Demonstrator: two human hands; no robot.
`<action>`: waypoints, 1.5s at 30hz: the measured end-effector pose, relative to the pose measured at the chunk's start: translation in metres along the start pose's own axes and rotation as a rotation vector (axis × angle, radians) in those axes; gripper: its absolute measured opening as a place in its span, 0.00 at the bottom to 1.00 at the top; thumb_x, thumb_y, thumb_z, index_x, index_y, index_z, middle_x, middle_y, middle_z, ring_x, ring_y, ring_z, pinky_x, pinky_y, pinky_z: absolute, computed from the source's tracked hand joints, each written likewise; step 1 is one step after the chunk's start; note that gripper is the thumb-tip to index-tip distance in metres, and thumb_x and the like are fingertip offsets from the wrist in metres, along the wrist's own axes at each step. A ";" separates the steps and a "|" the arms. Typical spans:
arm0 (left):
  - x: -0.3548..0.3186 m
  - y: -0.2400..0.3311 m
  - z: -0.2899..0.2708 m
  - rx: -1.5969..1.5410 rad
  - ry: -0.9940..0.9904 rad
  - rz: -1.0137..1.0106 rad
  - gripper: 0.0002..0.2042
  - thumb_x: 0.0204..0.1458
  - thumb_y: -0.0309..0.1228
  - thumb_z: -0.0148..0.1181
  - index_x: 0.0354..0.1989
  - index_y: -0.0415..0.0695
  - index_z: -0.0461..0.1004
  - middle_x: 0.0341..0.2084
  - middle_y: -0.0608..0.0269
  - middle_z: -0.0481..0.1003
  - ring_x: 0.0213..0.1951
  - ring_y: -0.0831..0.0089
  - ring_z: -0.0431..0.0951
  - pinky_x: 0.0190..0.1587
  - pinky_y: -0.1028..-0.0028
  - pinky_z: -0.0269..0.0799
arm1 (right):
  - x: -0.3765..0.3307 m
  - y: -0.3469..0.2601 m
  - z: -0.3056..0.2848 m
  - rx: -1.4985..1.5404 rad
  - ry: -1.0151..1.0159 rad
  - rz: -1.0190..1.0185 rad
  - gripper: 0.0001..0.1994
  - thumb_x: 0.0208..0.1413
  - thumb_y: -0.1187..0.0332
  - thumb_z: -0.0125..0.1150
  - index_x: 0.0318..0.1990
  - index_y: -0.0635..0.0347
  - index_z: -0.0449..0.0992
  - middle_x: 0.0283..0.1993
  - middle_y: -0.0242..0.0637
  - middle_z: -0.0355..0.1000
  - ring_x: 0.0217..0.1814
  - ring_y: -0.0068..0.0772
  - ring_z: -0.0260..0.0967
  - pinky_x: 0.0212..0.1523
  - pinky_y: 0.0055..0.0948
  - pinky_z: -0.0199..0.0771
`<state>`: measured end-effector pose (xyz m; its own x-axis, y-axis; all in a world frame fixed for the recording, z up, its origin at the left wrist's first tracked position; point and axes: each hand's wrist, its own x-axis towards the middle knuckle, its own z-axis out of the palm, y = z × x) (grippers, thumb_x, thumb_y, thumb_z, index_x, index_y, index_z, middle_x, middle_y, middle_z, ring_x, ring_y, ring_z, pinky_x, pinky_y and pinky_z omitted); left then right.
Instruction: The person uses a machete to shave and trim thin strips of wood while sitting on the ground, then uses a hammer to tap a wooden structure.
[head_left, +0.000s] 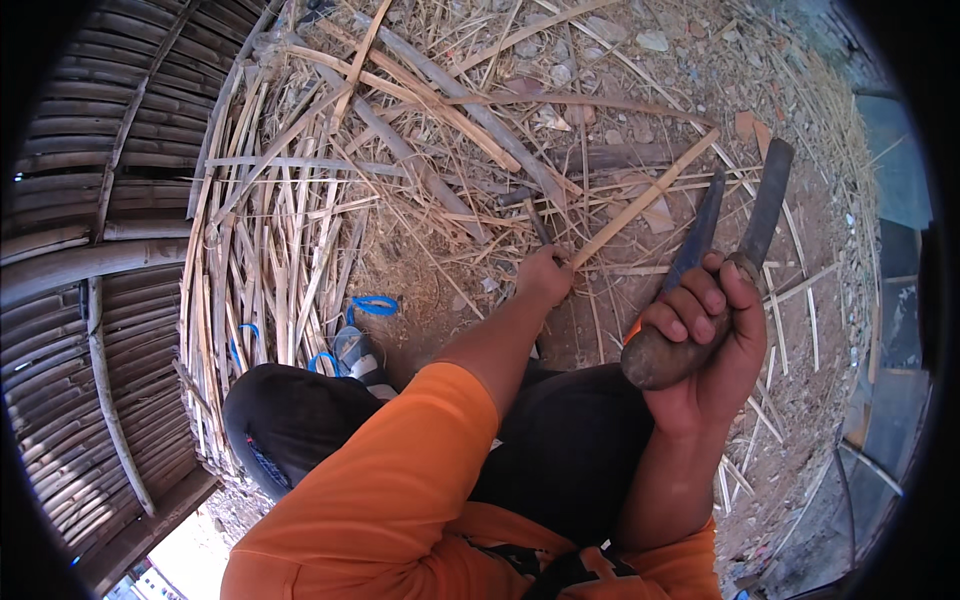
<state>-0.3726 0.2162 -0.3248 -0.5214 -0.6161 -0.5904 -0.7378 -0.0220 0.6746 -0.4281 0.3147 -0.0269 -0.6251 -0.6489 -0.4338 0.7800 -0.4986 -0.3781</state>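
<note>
My left hand [547, 276] reaches forward, its fingers closed on the near end of a split bamboo strip [650, 196] that slants away to the right. Just beyond these fingers is a short dark stick-like piece [538, 222]; I cannot tell whether the hand touches it. Raised at the right, my right hand [705, 325] is wrapped round the thick, rounded wooden handle of a knife [768, 195] with a long dark blade pointing away. Beside it shows a second, tapered dark blade [697, 232], with a bit of orange at its near end, partly hidden by the right hand.
Many thin split bamboo strips [290, 230] lie heaped at the left, beside a bamboo slat wall [100, 340]. Longer poles [480, 115] cross on the dirt ahead, among straw and stones. Blue cord loops [374, 305] lie near my shoe [352, 352]. Grey panels [900, 290] stand at far right.
</note>
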 end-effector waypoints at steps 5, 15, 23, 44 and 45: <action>-0.042 0.003 0.003 0.005 0.214 0.226 0.19 0.47 0.40 0.67 0.47 0.46 0.79 0.36 0.49 0.80 0.41 0.59 0.82 0.47 0.64 0.77 | -0.003 0.002 -0.001 0.008 -0.041 -0.003 0.04 0.67 0.66 0.51 0.40 0.55 0.67 0.26 0.23 0.63 0.23 0.18 0.62 0.29 0.27 0.66; -0.067 -0.013 0.044 -0.128 -0.388 0.523 0.21 0.52 0.40 0.65 0.55 0.49 0.77 0.47 0.42 0.76 0.49 0.52 0.78 0.51 0.57 0.73 | -0.010 0.000 0.000 0.042 -0.115 -0.031 0.08 0.69 0.68 0.48 0.44 0.64 0.70 0.26 0.25 0.63 0.23 0.17 0.60 0.30 0.26 0.65; -0.060 -0.053 -0.034 0.388 0.136 0.378 0.20 0.55 0.39 0.63 0.54 0.41 0.74 0.47 0.46 0.73 0.54 0.47 0.74 0.55 0.54 0.73 | -0.005 -0.019 -0.016 0.071 -0.055 -0.214 0.06 0.67 0.69 0.50 0.35 0.55 0.67 0.27 0.24 0.63 0.26 0.17 0.61 0.34 0.26 0.66; -0.056 -0.097 -0.100 0.363 -0.242 0.203 0.16 0.53 0.38 0.66 0.47 0.43 0.79 0.40 0.46 0.80 0.48 0.51 0.80 0.50 0.57 0.75 | -0.010 -0.005 -0.006 -0.063 -0.081 -0.146 0.07 0.65 0.68 0.55 0.33 0.52 0.66 0.27 0.23 0.63 0.28 0.18 0.61 0.35 0.27 0.65; -0.055 -0.092 -0.122 0.363 -0.261 0.228 0.17 0.53 0.38 0.66 0.47 0.42 0.79 0.40 0.47 0.80 0.46 0.52 0.80 0.49 0.58 0.74 | -0.011 -0.004 -0.005 -0.075 -0.079 -0.155 0.07 0.64 0.68 0.55 0.33 0.52 0.66 0.27 0.23 0.64 0.28 0.18 0.61 0.35 0.27 0.66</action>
<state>-0.2241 0.1562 -0.3009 -0.7422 -0.3553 -0.5683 -0.6702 0.3938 0.6291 -0.4245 0.3262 -0.0247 -0.7312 -0.6120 -0.3013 0.6682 -0.5538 -0.4968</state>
